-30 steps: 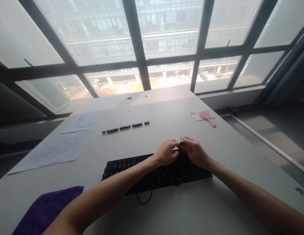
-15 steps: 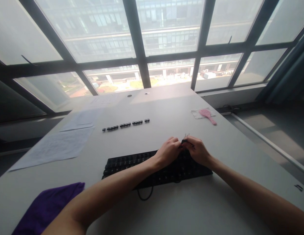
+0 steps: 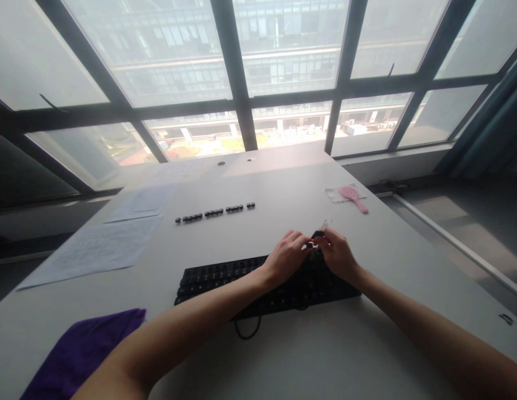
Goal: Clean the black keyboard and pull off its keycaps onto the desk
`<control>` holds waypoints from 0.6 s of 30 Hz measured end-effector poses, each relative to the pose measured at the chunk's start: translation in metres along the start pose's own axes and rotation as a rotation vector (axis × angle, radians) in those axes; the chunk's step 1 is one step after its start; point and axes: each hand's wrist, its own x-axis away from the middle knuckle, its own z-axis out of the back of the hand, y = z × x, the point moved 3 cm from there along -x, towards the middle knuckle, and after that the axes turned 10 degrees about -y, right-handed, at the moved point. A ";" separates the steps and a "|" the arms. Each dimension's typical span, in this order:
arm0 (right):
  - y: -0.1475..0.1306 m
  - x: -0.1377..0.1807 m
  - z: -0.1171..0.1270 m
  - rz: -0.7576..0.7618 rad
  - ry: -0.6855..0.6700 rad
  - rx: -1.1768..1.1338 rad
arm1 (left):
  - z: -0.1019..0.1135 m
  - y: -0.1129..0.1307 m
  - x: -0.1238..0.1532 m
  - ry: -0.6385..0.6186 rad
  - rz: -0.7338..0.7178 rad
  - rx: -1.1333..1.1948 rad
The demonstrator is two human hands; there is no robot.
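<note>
**Keyboard at mid-frame, loose keys behind it**

Your keyboard [image 3: 220, 271] lies on the desk [image 3: 283, 186] just below the middle of the frame, a cable [image 3: 248, 336] looping out at its near edge. Your left hand [image 3: 286, 256] and right hand [image 3: 338, 254] meet above its right part, with a small tool [image 3: 317, 235] in your right fingers. Behind the keyboard, left of centre, a row of keys [image 3: 214, 213] runs across the desk. Papers [image 3: 91, 250] lie at the left, and a cloth [image 3: 85, 350] at the lower left, beside your left arm. At the right, past your hands, a hairbrush [image 3: 350, 194] rests partly on a bag [image 3: 334, 195]. Windows [image 3: 289, 66] stand behind the desk.
</note>
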 end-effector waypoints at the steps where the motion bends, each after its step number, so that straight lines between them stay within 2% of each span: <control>1: 0.000 0.000 0.000 -0.010 0.004 -0.012 | 0.002 0.001 0.001 0.018 0.007 0.019; 4: 0.000 0.000 -0.001 -0.043 -0.007 -0.036 | 0.006 0.004 0.003 0.022 0.016 0.023; 8: -0.001 -0.001 0.002 -0.096 0.022 -0.030 | 0.005 0.011 0.004 -0.060 -0.042 -0.166; 11: 0.000 -0.003 0.003 -0.113 0.045 -0.064 | 0.004 0.015 0.003 -0.043 -0.073 -0.248; 13: 0.001 -0.003 0.003 -0.112 0.048 -0.096 | 0.008 0.015 0.002 -0.004 -0.068 -0.222; 16: 0.002 -0.003 0.002 -0.116 0.043 -0.129 | 0.024 0.002 -0.004 0.053 0.009 -0.116; 18: 0.003 -0.002 0.000 -0.120 0.028 -0.133 | 0.042 -0.019 -0.011 0.063 0.098 -0.080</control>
